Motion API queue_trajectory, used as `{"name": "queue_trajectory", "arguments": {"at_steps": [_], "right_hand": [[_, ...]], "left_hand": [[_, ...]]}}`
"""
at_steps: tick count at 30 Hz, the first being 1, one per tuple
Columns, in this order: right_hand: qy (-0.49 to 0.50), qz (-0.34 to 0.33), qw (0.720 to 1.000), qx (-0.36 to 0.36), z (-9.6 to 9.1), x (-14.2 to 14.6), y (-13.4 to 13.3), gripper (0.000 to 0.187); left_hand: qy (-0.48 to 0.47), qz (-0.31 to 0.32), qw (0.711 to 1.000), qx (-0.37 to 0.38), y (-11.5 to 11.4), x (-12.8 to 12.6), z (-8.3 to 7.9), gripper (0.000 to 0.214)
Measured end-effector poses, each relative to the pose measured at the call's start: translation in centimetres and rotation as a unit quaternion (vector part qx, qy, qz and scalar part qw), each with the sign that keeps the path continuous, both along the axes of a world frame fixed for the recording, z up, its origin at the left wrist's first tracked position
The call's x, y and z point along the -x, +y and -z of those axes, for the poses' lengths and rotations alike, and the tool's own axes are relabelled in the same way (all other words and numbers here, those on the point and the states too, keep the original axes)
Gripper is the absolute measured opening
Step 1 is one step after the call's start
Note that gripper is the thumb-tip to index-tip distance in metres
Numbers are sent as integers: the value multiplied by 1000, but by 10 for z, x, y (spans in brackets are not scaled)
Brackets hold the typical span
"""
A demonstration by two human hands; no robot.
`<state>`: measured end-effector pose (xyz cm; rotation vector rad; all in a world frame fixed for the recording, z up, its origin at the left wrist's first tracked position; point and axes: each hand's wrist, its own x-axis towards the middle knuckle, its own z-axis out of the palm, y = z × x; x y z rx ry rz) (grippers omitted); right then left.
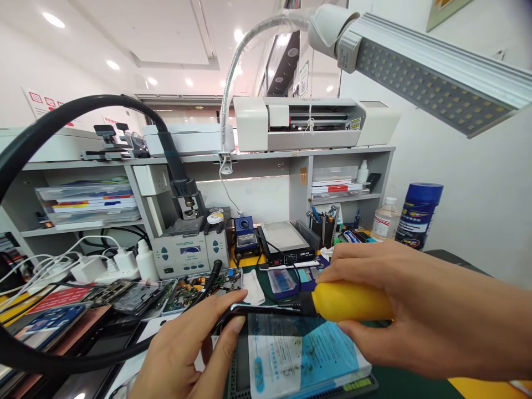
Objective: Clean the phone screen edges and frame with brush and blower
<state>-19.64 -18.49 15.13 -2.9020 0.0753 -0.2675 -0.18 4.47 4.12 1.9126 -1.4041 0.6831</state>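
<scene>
My left hand (195,343) pinches a thin, dark phone (266,309) between thumb and fingers. The phone is seen nearly edge-on, its shiny rim facing me. In my right hand (386,310) is a yellow-handled brush (351,301), my fingers wrapped around its thick handle. Its dark bristle end meets the right part of the phone's edge; the exact contact is hard to make out. Below the phone lies a blue and white printed packet (307,354), resting on a dark, perforated-edged device.
A hot-air rework station (189,255) stands behind, its black hose (54,363) looping along the left. Phones and circuit boards (191,293) crowd the left side. A heating plate (286,238), a clear bottle (384,219) and a blue spray can (419,216) stand behind. An LED lamp (432,83) hangs overhead.
</scene>
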Motion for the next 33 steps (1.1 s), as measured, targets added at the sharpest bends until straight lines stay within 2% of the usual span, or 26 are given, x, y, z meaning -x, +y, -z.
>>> {"name": "queue_trajectory", "arguments": {"at_steps": [11,20,29,33], "right_hand": [[3,-2,1000,1,-2,0,-2,6],[-1,-12,1000,4,-5,-1,2,10],[11,-11,1000,9,-7,0,2,11],[14,-1,1000,0,-5,2,-1,10]], "left_hand": [[-14,4,1000,8,-1,-1,-2,31],[-21,21,999,13,-2,-2,-3,31],[-24,20,1000,-2,-3,-3,-4,31],[8,-2,1000,22,-3,0,-1,28]]}}
